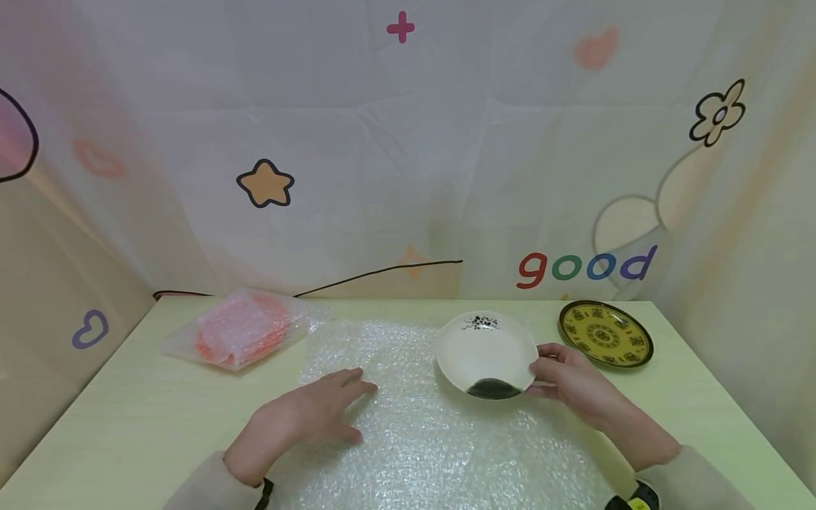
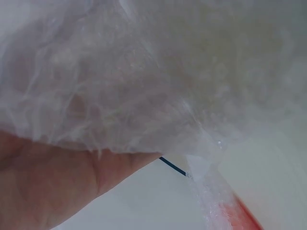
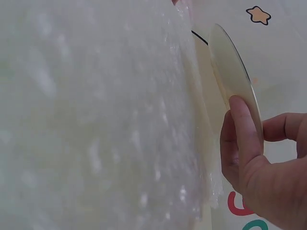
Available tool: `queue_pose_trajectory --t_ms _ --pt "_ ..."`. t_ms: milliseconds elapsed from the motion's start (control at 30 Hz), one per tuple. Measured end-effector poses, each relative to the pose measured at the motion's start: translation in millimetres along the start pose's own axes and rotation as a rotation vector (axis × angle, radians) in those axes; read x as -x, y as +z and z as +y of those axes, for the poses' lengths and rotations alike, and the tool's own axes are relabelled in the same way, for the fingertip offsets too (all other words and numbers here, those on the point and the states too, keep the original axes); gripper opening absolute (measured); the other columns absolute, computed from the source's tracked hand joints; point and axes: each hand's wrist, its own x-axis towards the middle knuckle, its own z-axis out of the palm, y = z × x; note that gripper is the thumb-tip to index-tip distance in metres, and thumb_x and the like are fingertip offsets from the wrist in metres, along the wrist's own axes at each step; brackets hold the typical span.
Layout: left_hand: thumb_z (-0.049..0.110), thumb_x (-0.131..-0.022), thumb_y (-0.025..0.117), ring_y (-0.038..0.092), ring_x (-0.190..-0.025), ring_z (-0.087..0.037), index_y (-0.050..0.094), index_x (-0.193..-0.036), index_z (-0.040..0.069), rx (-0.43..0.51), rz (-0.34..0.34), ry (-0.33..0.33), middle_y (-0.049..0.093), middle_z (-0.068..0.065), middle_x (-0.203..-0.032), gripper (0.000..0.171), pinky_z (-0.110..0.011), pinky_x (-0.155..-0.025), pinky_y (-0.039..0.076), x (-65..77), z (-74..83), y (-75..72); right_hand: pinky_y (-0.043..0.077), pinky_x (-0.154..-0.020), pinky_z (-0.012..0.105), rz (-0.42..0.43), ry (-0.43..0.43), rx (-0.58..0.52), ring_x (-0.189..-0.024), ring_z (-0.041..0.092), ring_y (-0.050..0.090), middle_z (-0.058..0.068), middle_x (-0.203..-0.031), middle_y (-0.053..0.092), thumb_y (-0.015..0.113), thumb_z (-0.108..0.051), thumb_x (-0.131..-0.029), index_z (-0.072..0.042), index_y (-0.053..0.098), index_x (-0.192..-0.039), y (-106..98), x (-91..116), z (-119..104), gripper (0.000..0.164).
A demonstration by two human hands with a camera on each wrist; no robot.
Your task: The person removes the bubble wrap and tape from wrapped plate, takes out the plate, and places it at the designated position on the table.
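My right hand (image 1: 574, 382) grips the right rim of a white plate (image 1: 487, 350) that has a small dark flower print and a dark green patch on its edge. In the right wrist view the plate (image 3: 235, 72) is seen edge-on, thumb on one face and fingers behind the other. A wide sheet of bubble wrap (image 1: 433, 439) lies on the table below the plate. Over the left part of that sheet my left hand (image 1: 306, 414) is spread, fingers extended and holding nothing. Wrap (image 2: 120, 96) covers part of this hand in the left wrist view.
A bubble-wrapped bundle with something red-orange inside (image 1: 245, 329) lies at the back left of the pale table (image 1: 140, 411). Behind the right hand, a yellow-green patterned plate (image 1: 605, 334) with a dark rim sits at the back right. A printed curtain (image 1: 408, 142) hangs behind the table.
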Motion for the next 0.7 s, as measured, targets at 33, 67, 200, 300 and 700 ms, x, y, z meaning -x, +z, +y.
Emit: queue_pose_trajectory --t_ms 33,67,200,300,700 --pt "0.029 -0.091 0.080 0.031 -0.149 -0.037 0.052 -0.150 0.016 -0.002 -0.002 0.004 0.034 -0.018 -0.162 0.067 -0.057 -0.115 0.033 0.5 -0.4 0.3 0.058 -0.089 0.033 0.010 -0.002 -0.004 -0.103 0.021 0.063 0.030 -0.137 0.040 0.050 -0.005 -0.104 0.018 0.024 -0.147 -2.2 1.0 -0.2 0.055" --pt "0.029 -0.091 0.080 0.031 -0.149 -0.038 0.052 -0.150 0.016 -0.008 -0.006 0.008 0.033 -0.019 -0.162 0.067 -0.057 -0.115 0.033 1.2 -0.5 0.4 0.058 -0.089 0.033 0.018 -0.002 -0.010 -0.103 0.021 0.063 0.031 -0.138 0.039 0.049 -0.005 -0.104 0.018 0.022 -0.148 -4.6 1.7 -0.2 0.057" --pt "0.030 -0.093 0.078 0.031 -0.149 -0.038 0.049 -0.152 0.014 -0.031 -0.015 0.026 0.031 -0.020 -0.163 0.068 -0.056 -0.114 0.035 2.8 -0.7 0.9 0.057 -0.089 0.032 0.052 -0.001 -0.024 -0.102 0.018 0.062 0.033 -0.140 0.037 0.047 -0.006 -0.105 0.020 0.012 -0.151 -13.8 3.7 1.5 0.064" --pt "0.031 -0.094 0.077 0.030 -0.149 -0.039 0.048 -0.153 0.013 -0.051 -0.020 0.037 0.031 -0.021 -0.162 0.068 -0.055 -0.114 0.036 3.2 -0.8 1.2 0.057 -0.090 0.032 0.078 -0.006 -0.030 -0.103 0.016 0.062 0.034 -0.143 0.034 0.046 -0.007 -0.105 0.020 0.009 -0.152 -20.2 4.6 3.1 0.065" --pt "0.031 -0.094 0.076 0.029 -0.149 -0.038 0.047 -0.154 0.013 -0.049 -0.014 0.040 0.031 -0.021 -0.163 0.069 -0.056 -0.113 0.036 4.3 -1.4 1.2 0.057 -0.090 0.031 0.133 -0.024 -0.127 -0.097 0.010 0.063 0.033 -0.143 0.031 0.040 -0.003 -0.105 0.021 0.006 -0.151 -42.9 5.2 12.3 0.062"
